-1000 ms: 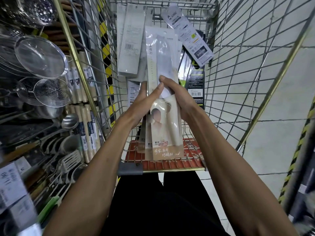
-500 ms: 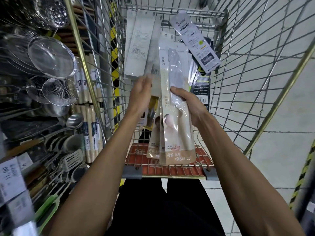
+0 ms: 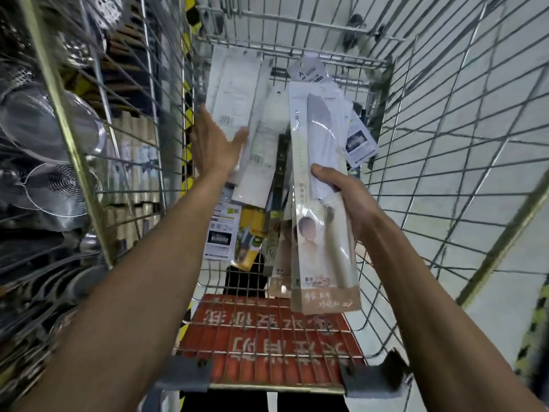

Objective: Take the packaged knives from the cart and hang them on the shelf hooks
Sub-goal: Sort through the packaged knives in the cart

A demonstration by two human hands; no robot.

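Right hand point(image 3: 353, 203) is clamped on a bunch of packaged knives point(image 3: 322, 248) – thumb across the front, fingers curled behind. The front pack has a clear window with a pale blade showing and a beige band at its near end. At least one or two more packs sit behind it in the same grip; I can't count them exactly. The bunch is held lengthwise inside the cart point(image 3: 445, 150), lifted off the pile, with its near end over the red flap point(image 3: 267, 337) at the handle side.

Left hand point(image 3: 214, 147) is not gripping anything, palm flat and fingers straight and spread. It is at the lower edge of a long white pack point(image 3: 234, 90) that leans on the cart's far wall. The thumb tip is on or just at that pack, but blur stops me calling contact for sure.

More stock is loose in the cart. A second white pack with a barcode point(image 3: 258, 162) is tilted just right of the left hand. A yellow pack point(image 3: 252, 230) and a label-covered card point(image 3: 221, 233) lie lower down, between the two forearms. A dark-printed card point(image 3: 359, 144) sticks out behind the held bunch.

Outside the cart on the left – shelf side – hang steel strainers point(image 3: 44, 126) and a wire skimmer point(image 3: 59, 188), all blurred
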